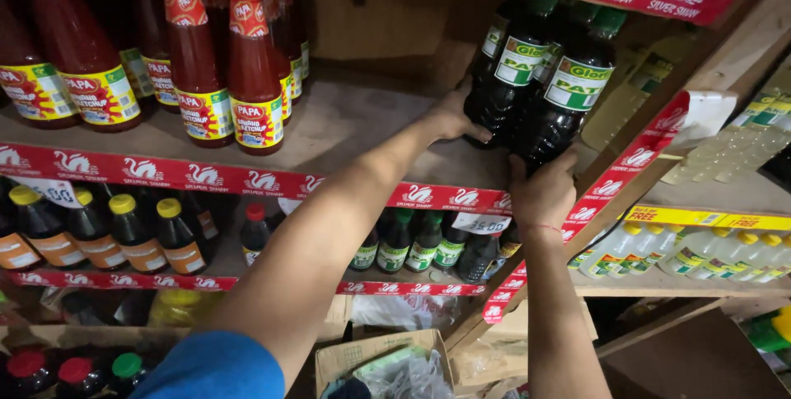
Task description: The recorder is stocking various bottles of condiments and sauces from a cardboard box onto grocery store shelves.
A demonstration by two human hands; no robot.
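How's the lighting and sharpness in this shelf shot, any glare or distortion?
Head view: dim and warm; glare glints on the dark bottles; left hand and right hand reasonably sharp; blue sleeve soft; shelf edges bow from wide-angle distortion.

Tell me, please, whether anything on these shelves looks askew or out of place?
The dark sauce bottles both hands hold lean left, not upright. Left hand is at their base, right hand beneath. No spills show.
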